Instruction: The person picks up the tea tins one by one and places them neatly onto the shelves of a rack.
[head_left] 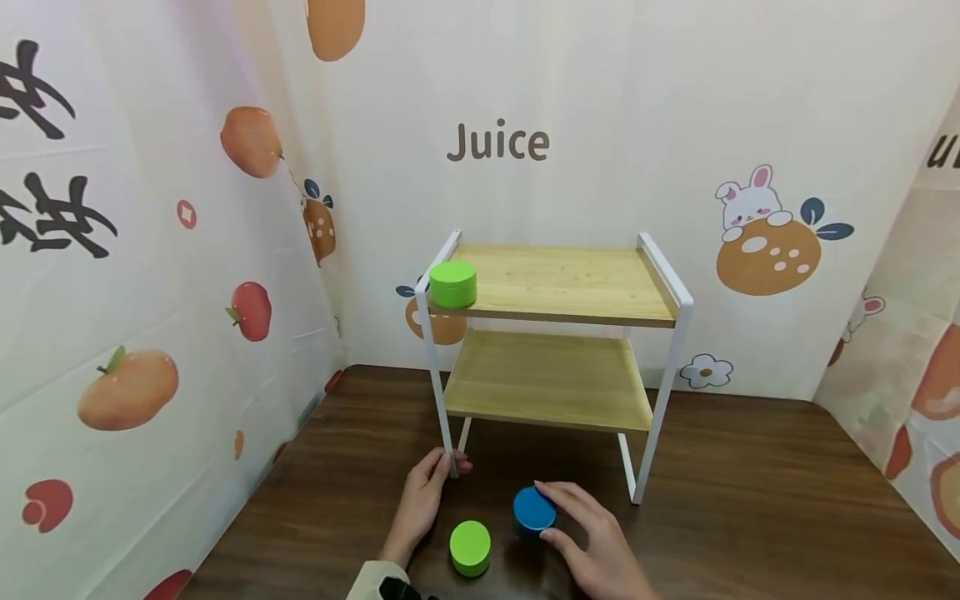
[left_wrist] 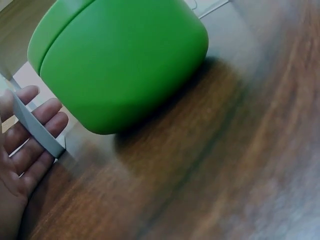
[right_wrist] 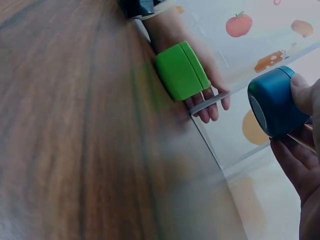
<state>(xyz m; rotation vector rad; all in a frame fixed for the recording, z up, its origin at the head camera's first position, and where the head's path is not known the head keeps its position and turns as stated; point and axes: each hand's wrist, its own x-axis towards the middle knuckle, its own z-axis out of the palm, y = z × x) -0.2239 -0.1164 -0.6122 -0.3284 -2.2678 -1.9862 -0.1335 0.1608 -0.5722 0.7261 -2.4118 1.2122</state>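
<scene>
Left sleeve pale cream, ending at wrist; black, slightly glossy wrist-worn piece beside sleeve's edge.

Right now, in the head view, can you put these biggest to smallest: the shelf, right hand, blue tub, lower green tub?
1. Shelf
2. Right hand
3. Blue tub and lower green tub: too alike to rank.
</scene>
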